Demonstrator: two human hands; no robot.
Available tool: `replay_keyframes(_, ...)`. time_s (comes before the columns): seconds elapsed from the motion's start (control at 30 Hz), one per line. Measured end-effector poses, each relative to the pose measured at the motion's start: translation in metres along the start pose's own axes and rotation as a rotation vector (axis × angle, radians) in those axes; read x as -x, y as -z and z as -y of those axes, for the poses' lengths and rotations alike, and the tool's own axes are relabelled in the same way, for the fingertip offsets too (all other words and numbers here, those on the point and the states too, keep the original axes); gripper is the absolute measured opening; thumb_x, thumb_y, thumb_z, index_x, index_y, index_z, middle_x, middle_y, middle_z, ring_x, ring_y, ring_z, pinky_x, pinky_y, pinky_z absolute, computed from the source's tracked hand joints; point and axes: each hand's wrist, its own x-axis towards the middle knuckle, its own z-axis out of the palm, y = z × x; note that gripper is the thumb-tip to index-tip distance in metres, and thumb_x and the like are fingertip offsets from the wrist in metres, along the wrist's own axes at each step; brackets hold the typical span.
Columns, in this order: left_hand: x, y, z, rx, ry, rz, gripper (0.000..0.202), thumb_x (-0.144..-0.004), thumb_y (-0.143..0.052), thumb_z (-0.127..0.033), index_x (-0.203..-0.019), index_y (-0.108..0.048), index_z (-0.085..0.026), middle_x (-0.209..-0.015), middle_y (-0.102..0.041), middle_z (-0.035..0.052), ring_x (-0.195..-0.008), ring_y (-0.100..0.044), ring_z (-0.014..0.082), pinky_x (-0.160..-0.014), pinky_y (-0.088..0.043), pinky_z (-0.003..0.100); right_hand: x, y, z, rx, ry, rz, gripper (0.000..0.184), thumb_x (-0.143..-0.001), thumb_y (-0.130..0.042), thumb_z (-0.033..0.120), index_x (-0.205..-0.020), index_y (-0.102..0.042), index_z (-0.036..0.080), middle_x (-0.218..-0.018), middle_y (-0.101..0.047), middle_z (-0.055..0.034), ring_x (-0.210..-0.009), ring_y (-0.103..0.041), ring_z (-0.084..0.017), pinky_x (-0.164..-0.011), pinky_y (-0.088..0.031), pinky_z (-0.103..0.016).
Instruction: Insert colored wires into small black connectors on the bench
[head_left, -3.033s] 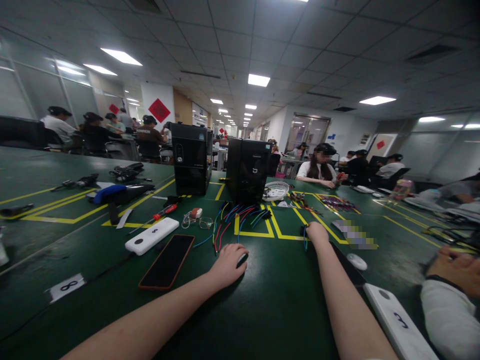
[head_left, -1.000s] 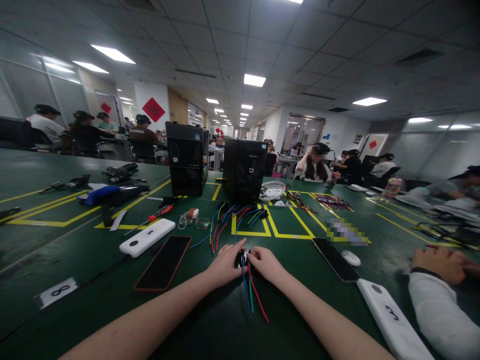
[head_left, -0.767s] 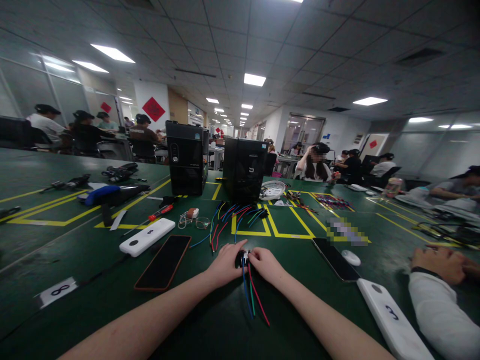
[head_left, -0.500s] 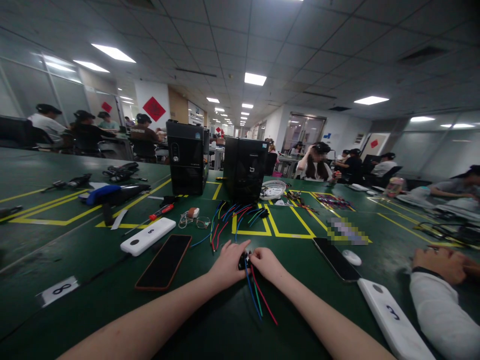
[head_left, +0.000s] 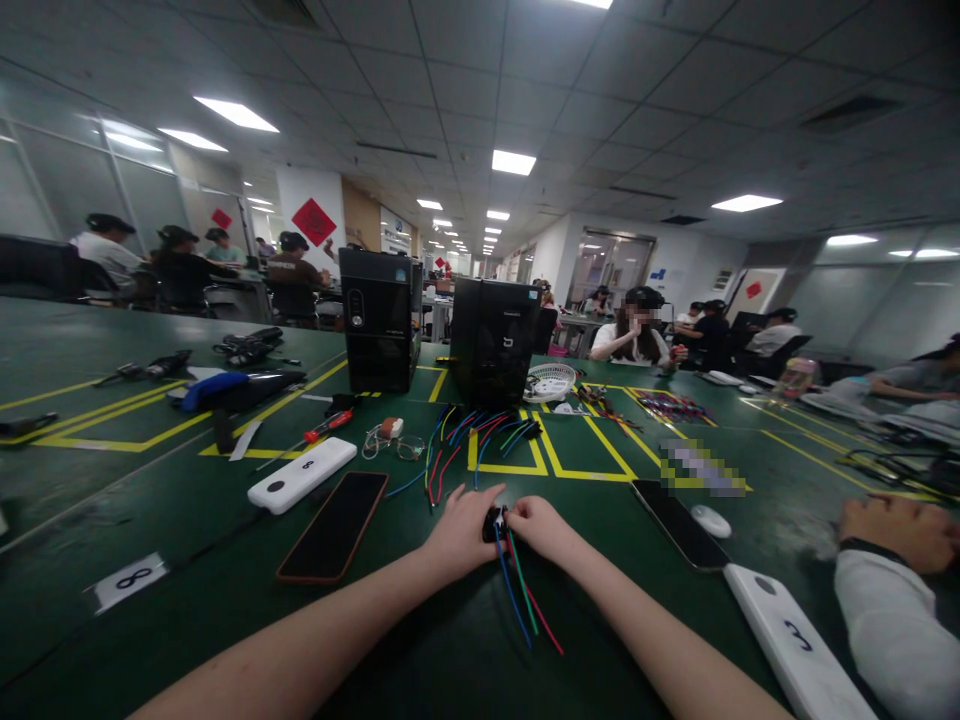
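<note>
Near the table's front, my left hand (head_left: 461, 530) is closed around a small black part (head_left: 490, 525), its index finger stretched past the part. A blue wire (head_left: 514, 597), a green wire (head_left: 523, 588) and a red wire (head_left: 550, 632) trail from it towards me. At the part's right side my right hand (head_left: 541, 528) is closed in a pinch, thumb and index finger by the wires' upper ends. Whether a wire is between those fingertips is hidden. Beyond my hands lies a bundle of coloured wires (head_left: 448, 460).
Two black computer cases (head_left: 379, 320) stand behind the wires. A phone (head_left: 334, 527) and a white power bank (head_left: 302, 476) lie left, near a red screwdriver (head_left: 328, 427). Right are another phone (head_left: 679, 524), another power bank (head_left: 796, 636) and a co-worker's arm (head_left: 885, 610). A white basket (head_left: 550, 382) sits further back.
The whole view has shifted slightly, moving things a little to the right. The green wire now shows higher up and the red one passes behind it. Both hands keep nearly the same hold.
</note>
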Motion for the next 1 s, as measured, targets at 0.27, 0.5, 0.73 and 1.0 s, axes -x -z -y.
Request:
replay_keyframes(0.27,-0.002,-0.002,0.001,0.017,0.028,0.009,0.078,-0.066,-0.065,-0.038,-0.133,-0.028,-0.023,-0.115,-0.057,0.0051,-0.110,-0.049,0.0243,-0.105,-0.016,0.046,0.006,0.005,0.008,0.174,0.173,-0.156,0.019,-0.075,-0.045,0.021,-0.057,-0.049,0.015,-0.053,-0.048,0.0028,-0.052,-0.041,-0.008,-0.050,-0.024,-0.019)
replay_keyframes(0.5,0.001,-0.004,0.003,0.078,0.061,-0.001,0.078,-0.067,-0.066,-0.040,-0.133,-0.029,-0.023,-0.119,-0.054,0.0068,-0.113,-0.047,0.0245,-0.105,-0.020,0.044,0.006,0.031,0.005,0.440,0.110,-0.249,0.032,-0.085,-0.039,0.036,-0.068,-0.056,0.016,-0.065,-0.058,-0.0027,-0.058,-0.049,-0.011,-0.052,-0.025,-0.022)
replay_keyframes(0.73,0.000,-0.007,0.004,0.015,0.084,-0.020,0.044,-0.069,-0.064,-0.039,-0.107,-0.051,-0.021,-0.107,-0.058,0.0060,-0.106,-0.050,0.0256,-0.099,-0.027,0.043,0.019,0.021,0.014,0.629,0.182,-0.133,0.033,-0.085,-0.040,0.041,-0.076,-0.061,0.018,-0.073,-0.065,-0.0062,-0.068,-0.058,-0.015,-0.059,-0.033,-0.023)
replay_keyframes(1.0,-0.001,-0.005,0.002,-0.014,0.106,-0.008,0.035,-0.069,-0.061,-0.031,-0.101,-0.052,-0.022,-0.103,-0.057,0.0038,-0.101,-0.051,0.0233,-0.098,-0.029,0.039,0.032,0.003,0.028,0.694,0.222,-0.074,0.026,-0.081,-0.042,0.028,-0.076,-0.066,0.017,-0.074,-0.066,-0.0088,-0.066,-0.059,-0.017,-0.060,-0.035,-0.024)
